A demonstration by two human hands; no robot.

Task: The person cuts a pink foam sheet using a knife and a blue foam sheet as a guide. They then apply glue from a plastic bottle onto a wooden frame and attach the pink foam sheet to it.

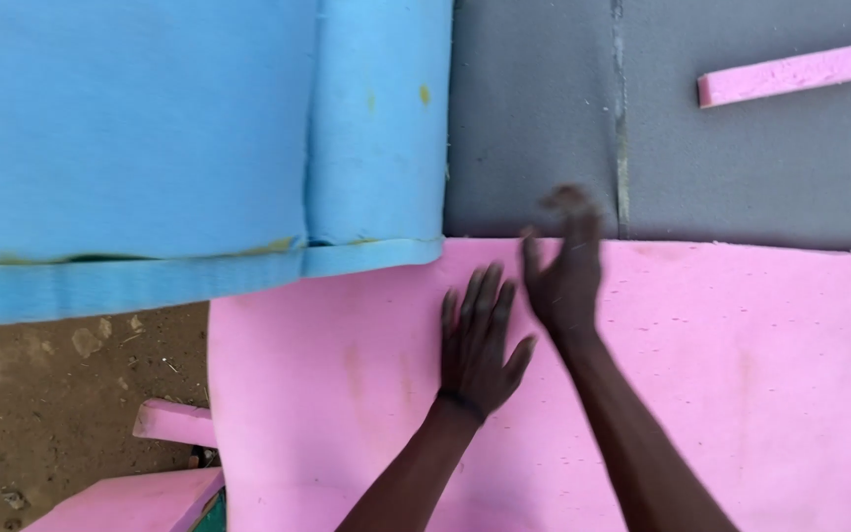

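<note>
**Both hands on the pink foam, nothing actually held**

So the grip first: neither hand is holding anything. The left hand (478, 340) lies flat, fingers spread wide, palm pressed down on the big pink foam sheet (741, 394). The right hand (563, 271) is right beside it, a bit further up, raised and blurry, fingers loosely open, sitting about at the top edge of the pink sheet where it meets the grey foam (534, 118). Can't quite tell whether it's touching the foam or just above it.

The pink sheet fills most of the lower right of the view. Above it lies the grey foam, with a seam running down it and a thin pink foam strip (800, 71) lying on top near the upper right corner, well apart from the hands. On the left, thick blue foam (150, 128) overlaps the pink sheet's top left corner. Down at the lower left there's bare dirt ground (41, 394) and a couple of smaller pink foam offcuts (174, 422).
</note>
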